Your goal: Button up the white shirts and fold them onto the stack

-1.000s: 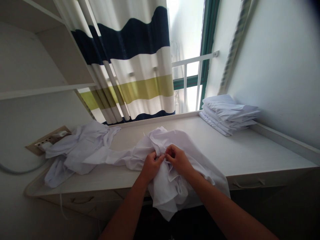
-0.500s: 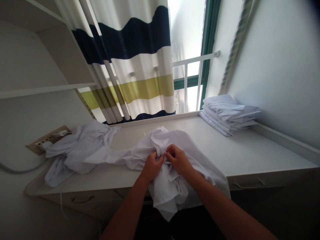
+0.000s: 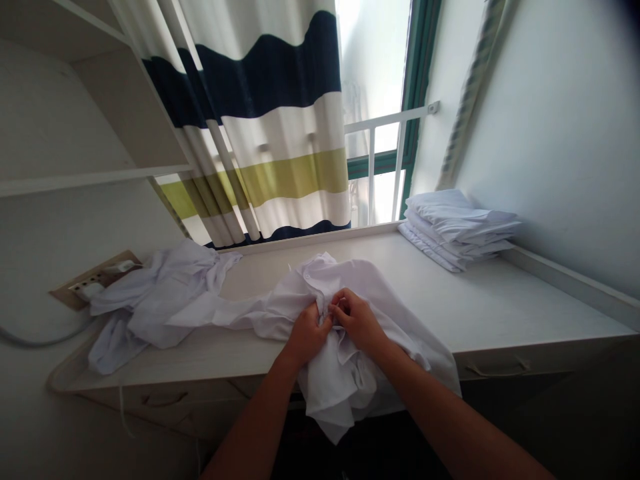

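Observation:
A white shirt (image 3: 370, 287) lies spread and rumpled on the white desk (image 3: 540, 313), its lower part hanging over the front edge. My left hand (image 3: 309, 331) is closed on the front of this shirt. Close beside it, my right hand (image 3: 356, 320) pinches the same fabric, thumb and forefinger together, with the fingertips of both hands almost touching. Small details between the fingertips are too fine to make out. One sleeve (image 3: 220, 312) stretches left toward a crumpled heap of white clothes (image 3: 170, 287).
Folded white garments (image 3: 457, 227) are stacked at the back right by the wall. A power strip (image 3: 97, 280) with plugs sits at the left. A shelf (image 3: 100, 177) overhangs the left side. Behind the desk hang a striped curtain (image 3: 280, 177) and a white rail (image 3: 390, 120).
My left hand has shifted slightly right, closer to the right hand's fingertips. The right hand stays almost in place, and the shirt has barely moved.

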Tool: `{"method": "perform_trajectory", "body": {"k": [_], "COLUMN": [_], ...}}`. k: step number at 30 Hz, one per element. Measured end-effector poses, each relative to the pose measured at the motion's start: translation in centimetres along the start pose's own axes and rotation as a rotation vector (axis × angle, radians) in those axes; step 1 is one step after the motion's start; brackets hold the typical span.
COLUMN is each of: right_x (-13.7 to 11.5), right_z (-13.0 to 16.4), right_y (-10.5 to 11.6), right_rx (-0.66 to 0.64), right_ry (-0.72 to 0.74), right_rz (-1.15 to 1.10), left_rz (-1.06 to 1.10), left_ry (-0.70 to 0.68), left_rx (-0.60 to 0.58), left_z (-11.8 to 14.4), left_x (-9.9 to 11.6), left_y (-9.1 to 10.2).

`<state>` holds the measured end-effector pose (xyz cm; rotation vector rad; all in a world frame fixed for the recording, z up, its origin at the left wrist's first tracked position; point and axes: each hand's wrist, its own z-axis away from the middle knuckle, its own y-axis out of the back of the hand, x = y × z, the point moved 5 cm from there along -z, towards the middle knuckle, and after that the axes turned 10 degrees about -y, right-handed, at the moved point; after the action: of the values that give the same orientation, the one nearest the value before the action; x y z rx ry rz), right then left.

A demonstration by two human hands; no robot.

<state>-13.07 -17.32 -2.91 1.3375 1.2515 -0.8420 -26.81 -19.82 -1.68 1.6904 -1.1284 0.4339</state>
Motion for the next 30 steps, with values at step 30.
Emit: {"method": "perform_trajectory", "body": {"k": [30], "right_x": [-0.8], "right_z": [0.3], "right_y": [0.6], "right_rx": [0.059], "right_ry": [0.028], "right_rz": [0.031], "left_rz": [0.184], "left_ry": [-0.064], "left_rx": [0.018], "left_z": [-0.4], "left_x": [0.7], "left_y": [0.4]}}
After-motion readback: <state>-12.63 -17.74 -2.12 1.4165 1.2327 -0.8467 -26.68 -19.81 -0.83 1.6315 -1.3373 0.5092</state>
